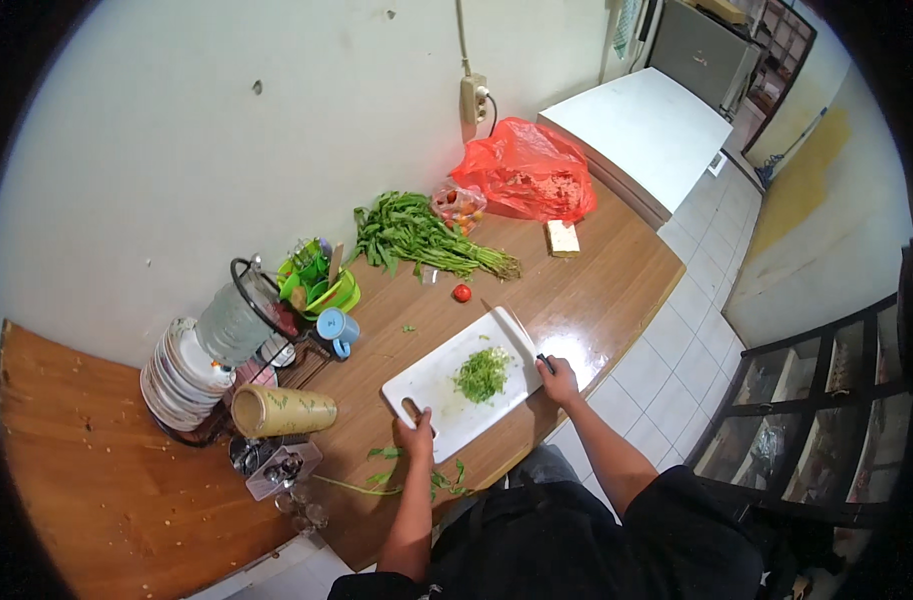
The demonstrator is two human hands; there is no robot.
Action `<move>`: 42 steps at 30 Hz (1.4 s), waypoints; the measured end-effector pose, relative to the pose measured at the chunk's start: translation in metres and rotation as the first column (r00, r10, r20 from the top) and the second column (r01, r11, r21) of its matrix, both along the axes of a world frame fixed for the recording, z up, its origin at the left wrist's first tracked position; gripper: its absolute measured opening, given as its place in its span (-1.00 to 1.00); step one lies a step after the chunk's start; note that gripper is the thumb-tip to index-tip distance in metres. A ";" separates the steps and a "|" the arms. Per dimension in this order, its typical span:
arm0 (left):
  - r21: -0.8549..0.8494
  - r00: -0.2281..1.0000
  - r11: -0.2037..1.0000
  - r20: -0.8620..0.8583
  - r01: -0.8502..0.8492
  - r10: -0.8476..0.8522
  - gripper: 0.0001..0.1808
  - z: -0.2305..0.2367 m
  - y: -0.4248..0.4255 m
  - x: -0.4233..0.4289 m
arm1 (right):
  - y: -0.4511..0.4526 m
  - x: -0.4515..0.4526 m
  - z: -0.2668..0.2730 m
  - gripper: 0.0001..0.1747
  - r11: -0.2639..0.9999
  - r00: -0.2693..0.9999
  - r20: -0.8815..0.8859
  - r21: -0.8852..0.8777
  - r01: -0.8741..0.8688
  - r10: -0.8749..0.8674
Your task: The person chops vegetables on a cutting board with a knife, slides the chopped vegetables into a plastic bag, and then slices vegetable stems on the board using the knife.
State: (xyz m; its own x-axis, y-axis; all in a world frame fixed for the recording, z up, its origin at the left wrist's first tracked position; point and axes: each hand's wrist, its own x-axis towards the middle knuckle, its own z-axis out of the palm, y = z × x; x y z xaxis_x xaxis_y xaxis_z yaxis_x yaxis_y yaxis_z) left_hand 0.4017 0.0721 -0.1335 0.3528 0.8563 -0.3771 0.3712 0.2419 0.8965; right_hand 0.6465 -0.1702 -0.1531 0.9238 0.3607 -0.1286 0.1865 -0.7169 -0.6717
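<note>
My left hand (416,433) grips the near left corner of a white cutting board (420,385), beside its oval handle hole. In my right hand (560,381) is a black-handled kitchen knife (514,324), its blade lying along the board's right end and pointing away from me. A small pile of finely chopped greens (482,375) rests on the middle of the board. Just beyond the board sits a red tomato (462,293). Loose leaves and a stem (366,489) lie under and beside my left forearm.
Leafy greens (426,236) lie by the wall, near a bag of small vegetables (459,206), a red plastic bag (531,172) and a pale block (563,238). At left stand a blue mug (337,328), a beige canister (284,411) and a rack of plates (179,375).
</note>
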 end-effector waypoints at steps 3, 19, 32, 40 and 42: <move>-0.281 0.988 0.960 0.149 -0.005 0.049 -0.52 -0.017 -0.007 0.003 | -0.016 0.007 -0.009 -0.53 0.985 0.994 0.085 0.159 0.060 -0.074; -0.328 0.926 0.938 0.308 -0.113 0.219 -0.48 0.035 -0.016 0.253 | -0.015 0.233 0.114 -0.61 0.908 0.989 0.147 0.417 -0.043 -0.021; -0.296 0.932 0.939 0.257 -0.177 0.257 -0.55 0.046 0.039 0.434 | 0.006 0.258 0.130 -0.54 0.948 0.965 -0.017 0.193 -0.252 0.260; -0.336 0.882 0.918 0.339 -0.212 0.328 -0.46 0.038 0.049 0.450 | 0.043 0.287 0.129 -0.58 0.958 0.974 -0.047 0.195 -0.209 0.222; -0.342 0.867 0.915 0.365 -0.214 0.339 -0.46 0.040 0.048 0.451 | 0.048 0.293 0.128 -0.58 0.963 0.972 -0.014 0.143 -0.230 0.235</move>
